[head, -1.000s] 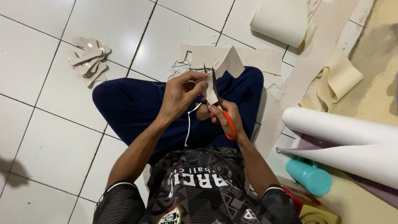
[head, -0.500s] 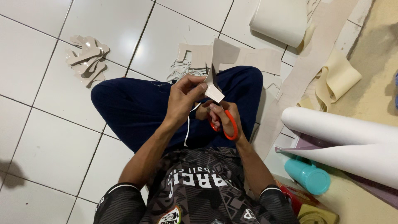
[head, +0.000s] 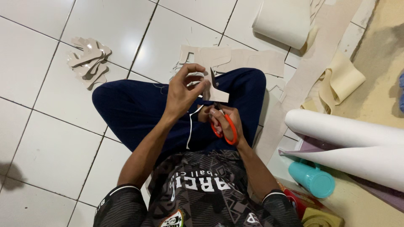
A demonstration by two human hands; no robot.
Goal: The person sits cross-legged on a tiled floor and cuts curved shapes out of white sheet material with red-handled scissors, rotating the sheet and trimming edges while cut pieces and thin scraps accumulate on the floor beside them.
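**Cutting hazards: small workpiece held close to the blades**

The left hand [head: 185, 90] pinches a small beige cut piece [head: 218, 90] between thumb and fingertips, holding it in the air above the lap. The right hand [head: 223, 122] is closed through the orange handles of the scissors [head: 225, 126]; the blades point up into the piece, and the pictures do not show how far apart they stand.

Risks judged from this position:

1. Finger contact. The left fingertips sit just beside the blade line. A closing stroke that runs past the intended line can nick them, because the piece leaves little margin to hold.
2. Workpiece slip. The piece is gripped at one edge only. Blade pressure can twist it in the pinch and pull the cut off line, spoiling the shape.
3. Dropped offcut. Nothing supports the piece from below. A release lets it fall onto the dark blue trousers [head: 139, 109] or the white tiled floor [head: 50, 147], among the scraps near the knees.
4. Mixing. A stack of finished shapes [head: 89, 61] lies well apart on the tiles to the left; uncut sheet material [head: 248, 61] lies just beyond the legs. Loose scraps can be confused with either.
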